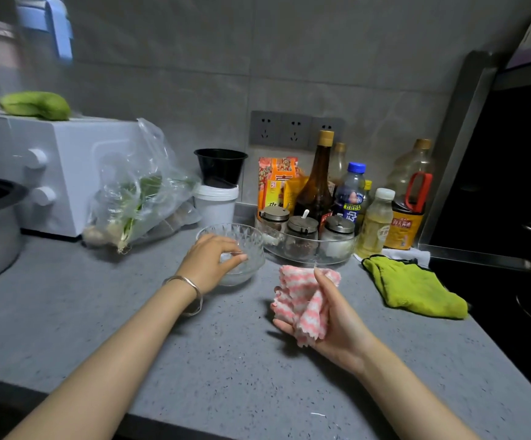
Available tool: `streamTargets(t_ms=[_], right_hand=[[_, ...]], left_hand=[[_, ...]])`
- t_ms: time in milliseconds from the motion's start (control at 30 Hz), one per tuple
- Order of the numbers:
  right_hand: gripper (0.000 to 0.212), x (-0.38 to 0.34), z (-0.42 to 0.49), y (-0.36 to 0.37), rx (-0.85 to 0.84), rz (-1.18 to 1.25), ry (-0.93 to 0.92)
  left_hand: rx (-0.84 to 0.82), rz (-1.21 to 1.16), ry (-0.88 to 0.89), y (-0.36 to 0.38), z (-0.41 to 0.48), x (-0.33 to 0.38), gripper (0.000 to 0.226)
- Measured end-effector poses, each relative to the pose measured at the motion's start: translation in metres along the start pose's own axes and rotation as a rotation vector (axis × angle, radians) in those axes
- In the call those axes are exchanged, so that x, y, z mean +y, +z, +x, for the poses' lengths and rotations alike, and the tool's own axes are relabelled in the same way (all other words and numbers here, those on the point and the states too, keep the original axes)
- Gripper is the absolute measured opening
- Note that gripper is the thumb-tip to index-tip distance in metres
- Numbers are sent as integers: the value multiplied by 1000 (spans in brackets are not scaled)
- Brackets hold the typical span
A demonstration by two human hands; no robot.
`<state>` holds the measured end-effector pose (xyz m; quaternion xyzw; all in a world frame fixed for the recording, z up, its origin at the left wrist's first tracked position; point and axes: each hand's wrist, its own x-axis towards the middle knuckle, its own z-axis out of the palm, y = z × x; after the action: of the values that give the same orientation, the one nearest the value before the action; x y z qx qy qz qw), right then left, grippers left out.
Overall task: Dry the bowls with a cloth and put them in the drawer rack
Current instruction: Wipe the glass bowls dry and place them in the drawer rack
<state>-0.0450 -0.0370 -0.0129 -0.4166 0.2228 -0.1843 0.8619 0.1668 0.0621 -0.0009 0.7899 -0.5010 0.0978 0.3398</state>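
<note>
Glass bowl point(246, 238): centre of frame, upright on grey desk point(226, 360); left grip point(213, 262) curled over its near rim, holding it. Pink-white cloth point(302, 300): right of centre, bunched in right grip point(337, 325), thumb and fingers closed round it.

Grey tiled wall point(289, 52), speckled countertop point(219, 360)

Clear cut-glass bowl point(237, 249), speckled matt grey countertop point(194, 360), waffle-textured cloth point(302, 303), perhaps microfibre green rag point(413, 287).
</note>
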Motion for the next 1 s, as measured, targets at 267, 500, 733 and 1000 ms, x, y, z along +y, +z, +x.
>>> streamTargets(t_ms=[267, 500, 733, 1000], right_hand=[[53, -18, -23, -24, 39, -50, -99], [79, -42, -65, -48, 165, 18, -376], [35, -70, -118, -34, 298, -453, -961], [89, -61, -132, -42, 183, -1084, -930]], left_hand=[[107, -161, 33, 1, 8, 3, 30], [95, -471, 220, -28, -17, 106, 27], [47, -846, 224, -8, -52, 190, 39], [188, -1038, -25, 28, -69, 230, 42]])
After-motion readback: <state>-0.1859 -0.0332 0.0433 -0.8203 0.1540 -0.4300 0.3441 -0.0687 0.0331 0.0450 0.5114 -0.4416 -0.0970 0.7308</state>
